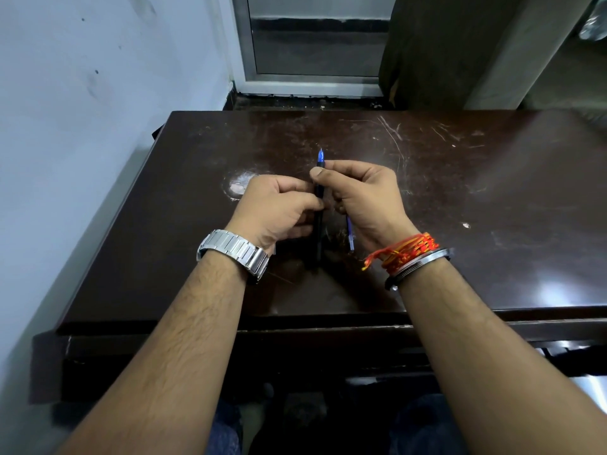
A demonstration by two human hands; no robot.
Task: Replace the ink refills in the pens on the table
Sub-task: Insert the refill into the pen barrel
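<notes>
Poking from the far end of the black pen (318,192) was its blue tip (321,157). The scratched table (476,198) stretched wide to the right, with a wall (82,126) along its left edge. Mid-table, the left hand (276,211) pinched the barrel's middle and the right hand (364,195) gripped it nearer the tip. A loose blue refill (350,236) lay on the table under the right hand.

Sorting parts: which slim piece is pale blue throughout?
The thin refill below the right hand; the pen, which the left hand also grips, is black-bodied.
</notes>
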